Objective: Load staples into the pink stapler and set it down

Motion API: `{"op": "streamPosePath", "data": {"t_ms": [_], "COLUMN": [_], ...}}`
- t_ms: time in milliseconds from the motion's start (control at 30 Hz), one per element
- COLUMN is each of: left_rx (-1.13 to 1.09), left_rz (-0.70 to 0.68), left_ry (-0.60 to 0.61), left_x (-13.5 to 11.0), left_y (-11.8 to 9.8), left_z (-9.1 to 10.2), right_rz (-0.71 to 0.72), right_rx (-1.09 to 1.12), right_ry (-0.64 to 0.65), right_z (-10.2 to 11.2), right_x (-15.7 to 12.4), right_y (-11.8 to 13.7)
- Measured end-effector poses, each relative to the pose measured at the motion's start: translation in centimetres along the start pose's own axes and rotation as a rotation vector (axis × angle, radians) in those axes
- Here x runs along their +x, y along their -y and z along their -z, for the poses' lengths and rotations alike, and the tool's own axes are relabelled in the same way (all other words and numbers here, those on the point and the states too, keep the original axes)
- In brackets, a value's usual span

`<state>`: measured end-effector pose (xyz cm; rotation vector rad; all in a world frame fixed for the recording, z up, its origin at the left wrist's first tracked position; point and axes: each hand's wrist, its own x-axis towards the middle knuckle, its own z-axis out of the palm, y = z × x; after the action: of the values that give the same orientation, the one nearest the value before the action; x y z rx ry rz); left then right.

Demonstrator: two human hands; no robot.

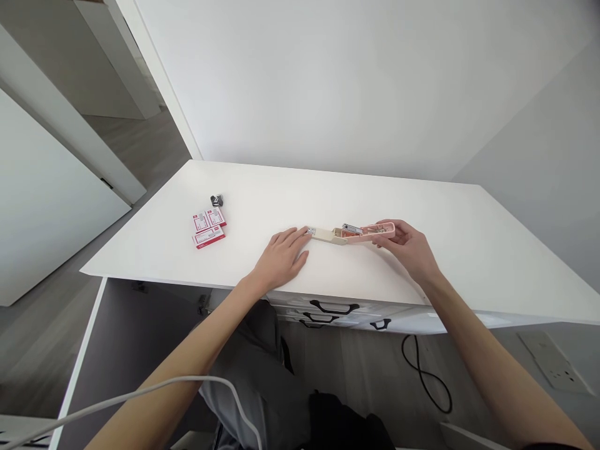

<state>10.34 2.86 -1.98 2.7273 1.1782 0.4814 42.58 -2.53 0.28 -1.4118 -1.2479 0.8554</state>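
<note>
A stapler is spread wide at its hinge on the white desk, its cream base to the left and its pink upper part to the right. Inside the pink part, the metal magazine is tilted up. My left hand lies flat with fingers stretched, its fingertips touching the metal plate at the base's left end. My right hand grips the far right end of the pink part between thumb and fingers.
Several small red-and-white boxes sit at the desk's left, with a small black-and-silver object behind them. Drawers with black handles are under the front edge. A white cable crosses the lower left; a black cord lies on the floor.
</note>
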Motion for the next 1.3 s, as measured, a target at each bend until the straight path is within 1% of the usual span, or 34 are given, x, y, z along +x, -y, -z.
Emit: {"op": "streamPosePath", "data": {"t_ms": [233, 500, 867, 967, 1133, 1300], "left_rx": [-0.007, -0.023, -0.018, -0.015, -0.019, -0.032], "left_rz": [0.002, -0.005, -0.015, -0.016, -0.016, -0.018], "left_ry": [0.003, -0.016, -0.02, -0.013, -0.01, -0.014], "left_x": [0.0, -0.1, -0.2, -0.2, -0.2, -0.2], "left_y": [-0.1, -0.1, 0.0, -0.1, -0.1, -0.1], "left_z": [0.1, 0.0, -0.2, -0.1, -0.1, -0.1], "right_rz": [0.092, 0.118, 0.139, 0.167, 0.226, 0.241], "right_rx": [0.003, -0.136, -0.362, -0.414, -0.461, -0.503], "right_ry": [0.022, 0.081, 0.077, 0.08, 0.111, 0.143], "right_z": [-1.4, -3.1, -4.9, -5.4, -6.2, -6.5], "right_x": [0.9, 1.4, 2.4, 2.5, 2.8, 3.1], "right_y": [1.6, 3.7, 5.1, 5.5, 5.5, 5.4]}}
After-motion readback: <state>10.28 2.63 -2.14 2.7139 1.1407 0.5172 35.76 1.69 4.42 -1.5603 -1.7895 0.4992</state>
